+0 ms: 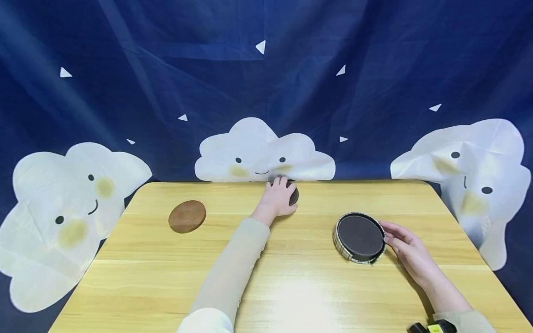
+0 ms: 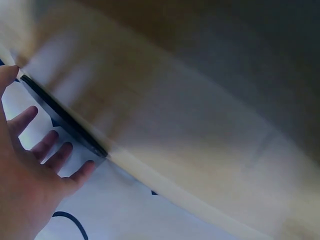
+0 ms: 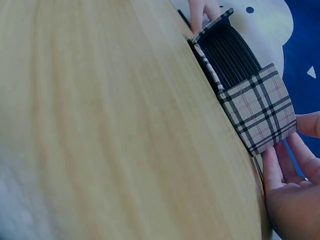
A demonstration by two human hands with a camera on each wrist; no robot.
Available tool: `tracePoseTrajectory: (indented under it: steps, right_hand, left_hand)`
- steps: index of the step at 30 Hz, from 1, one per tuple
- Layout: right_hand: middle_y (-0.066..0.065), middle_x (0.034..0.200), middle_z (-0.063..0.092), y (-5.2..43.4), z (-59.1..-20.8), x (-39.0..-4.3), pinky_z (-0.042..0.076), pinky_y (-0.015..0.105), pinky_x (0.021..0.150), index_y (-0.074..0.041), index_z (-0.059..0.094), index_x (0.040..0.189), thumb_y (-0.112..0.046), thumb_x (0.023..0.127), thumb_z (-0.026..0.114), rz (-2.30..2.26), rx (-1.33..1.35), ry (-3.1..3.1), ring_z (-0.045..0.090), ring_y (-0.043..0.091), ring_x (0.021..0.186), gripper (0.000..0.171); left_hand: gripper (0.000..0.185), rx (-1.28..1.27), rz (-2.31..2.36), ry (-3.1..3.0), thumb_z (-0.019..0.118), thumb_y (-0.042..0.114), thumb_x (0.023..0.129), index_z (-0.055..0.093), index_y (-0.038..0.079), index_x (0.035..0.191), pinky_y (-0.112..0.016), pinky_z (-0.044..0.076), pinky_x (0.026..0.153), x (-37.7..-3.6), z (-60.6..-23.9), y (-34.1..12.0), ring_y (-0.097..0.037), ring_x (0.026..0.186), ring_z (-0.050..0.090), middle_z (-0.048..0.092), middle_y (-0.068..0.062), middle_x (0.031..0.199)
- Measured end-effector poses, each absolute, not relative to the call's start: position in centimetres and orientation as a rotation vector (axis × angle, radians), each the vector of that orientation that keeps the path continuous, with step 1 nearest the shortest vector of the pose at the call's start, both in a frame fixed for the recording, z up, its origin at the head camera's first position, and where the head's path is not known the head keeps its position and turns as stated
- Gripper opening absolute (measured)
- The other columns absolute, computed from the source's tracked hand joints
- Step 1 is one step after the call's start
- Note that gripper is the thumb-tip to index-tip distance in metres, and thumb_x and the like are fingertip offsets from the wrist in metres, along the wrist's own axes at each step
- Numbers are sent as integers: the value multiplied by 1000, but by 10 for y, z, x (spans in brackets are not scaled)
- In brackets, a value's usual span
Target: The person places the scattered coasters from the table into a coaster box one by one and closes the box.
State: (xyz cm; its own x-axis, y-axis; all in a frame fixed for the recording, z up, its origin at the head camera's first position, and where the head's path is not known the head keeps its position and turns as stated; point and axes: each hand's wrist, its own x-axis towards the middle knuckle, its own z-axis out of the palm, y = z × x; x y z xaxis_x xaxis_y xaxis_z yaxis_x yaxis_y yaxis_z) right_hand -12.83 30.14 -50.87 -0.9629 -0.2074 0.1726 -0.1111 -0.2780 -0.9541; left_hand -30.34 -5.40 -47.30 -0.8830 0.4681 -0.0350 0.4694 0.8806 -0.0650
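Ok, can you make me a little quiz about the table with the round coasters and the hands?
1. True or false: the brown coaster lies apart from both hands.
2. Which hand touches the plaid holder? A) left hand B) right hand C) neither
3. Fill in: the left hand rests on a dark coaster at the table's ____ edge.

Key: 1 true. 2 B, the right hand has its fingers against the holder's side. 3 far.
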Motion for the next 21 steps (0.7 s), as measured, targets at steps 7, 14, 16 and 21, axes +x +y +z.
tracePoseTrajectory:
  steps: [7,14,16,21]
  right_hand:
    - [-10,128,74,301,-508,-128,50,11,98,-17,70,133,13,105,40,-2415,-385,1875,70,0,116,50]
    - [-10,129,74,302,-509,-128,50,11,98,-18,69,133,13,105,41,-2412,-374,1883,69,0,116,50]
    - [-10,129,74,302,-509,-128,50,11,99,-18,69,133,13,105,41,-2414,-378,1879,69,0,116,50]
    - [-10,129,74,302,-509,-128,50,11,98,-17,69,133,13,105,41,-2419,-379,1870,69,0,117,50]
  left_hand:
    - [68,731,-60,3035,66,56,95,51,23,153,-57,45,111,-304,-473,-55,-34,143,45,44,-14,157]
    - [68,698,-67,3017,62,58,96,50,24,154,-58,45,109,-305,-473,-54,-35,143,44,44,-14,157]
    - [67,689,-64,3010,62,58,97,49,25,154,-57,45,109,-306,-475,-54,-35,143,43,44,-14,157]
    - [69,683,-76,2995,61,58,97,48,24,156,-57,44,110,-307,-476,-54,-36,144,42,43,-16,157]
